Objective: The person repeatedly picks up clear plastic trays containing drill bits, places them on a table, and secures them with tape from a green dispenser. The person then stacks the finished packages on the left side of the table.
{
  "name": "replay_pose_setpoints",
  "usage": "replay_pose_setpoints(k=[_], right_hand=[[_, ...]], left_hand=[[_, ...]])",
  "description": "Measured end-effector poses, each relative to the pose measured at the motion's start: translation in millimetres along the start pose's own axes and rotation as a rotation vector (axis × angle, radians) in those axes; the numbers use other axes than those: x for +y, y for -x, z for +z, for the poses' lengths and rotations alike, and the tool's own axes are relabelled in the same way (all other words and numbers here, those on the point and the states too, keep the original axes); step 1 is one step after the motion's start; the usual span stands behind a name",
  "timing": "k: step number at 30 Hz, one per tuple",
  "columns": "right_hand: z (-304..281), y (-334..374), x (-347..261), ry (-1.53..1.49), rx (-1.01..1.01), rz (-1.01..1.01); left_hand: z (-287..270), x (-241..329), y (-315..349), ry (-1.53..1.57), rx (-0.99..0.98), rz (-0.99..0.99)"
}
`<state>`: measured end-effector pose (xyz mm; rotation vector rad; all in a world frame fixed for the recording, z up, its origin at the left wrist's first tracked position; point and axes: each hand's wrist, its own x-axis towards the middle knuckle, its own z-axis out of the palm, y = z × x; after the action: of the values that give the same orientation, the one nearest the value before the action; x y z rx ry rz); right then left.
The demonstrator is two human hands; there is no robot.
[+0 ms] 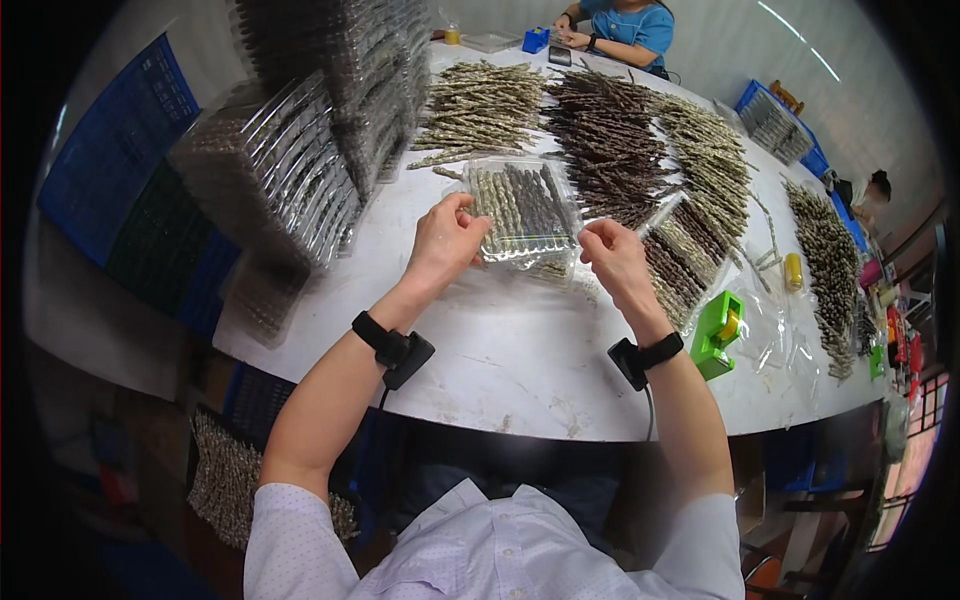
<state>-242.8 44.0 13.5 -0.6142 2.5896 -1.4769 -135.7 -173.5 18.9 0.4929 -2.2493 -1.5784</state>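
Note:
A clear plastic clamshell box stands in front of me on the table, filled with rows of thin knobbly sticks, pale on its left and dark on its right. My left hand is closed on the box's left edge, thumb and fingers pinching it. At the box's lower right corner is my right hand, its fingertips pressed together; what they hold, if anything, is too small to make out. Just right of that hand lies another clear box of pale and dark sticks. A green tape dispenser with yellow tape stands nearer to me.
Tall stacks of filled clear boxes rise at left. Loose piles of pale sticks and dark sticks cover the far white table. A yellow tape roll lies right. Across the table sits a person in a blue top.

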Motion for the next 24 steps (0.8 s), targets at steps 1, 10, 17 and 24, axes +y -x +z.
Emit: replay_pose_setpoints(k=[1, 10, 17, 24], right_hand=[[0, -1, -1, 0.050, 0.005, -0.025], [-3, -24, 0, 0.165, 0.018, -0.071], [-7, -15, -10, 0.176, -0.077, 0.004], [-10, -8, 4, 0.168, -0.192, 0.026]], left_hand=[[0, -2, -1, 0.005, 0.001, -0.002], [0, 5, -4, -0.003, 0.012, -0.034], [-1, -13, -8, -0.016, -0.035, -0.036], [2, -11, 9, 0.069, -0.077, -0.176]])
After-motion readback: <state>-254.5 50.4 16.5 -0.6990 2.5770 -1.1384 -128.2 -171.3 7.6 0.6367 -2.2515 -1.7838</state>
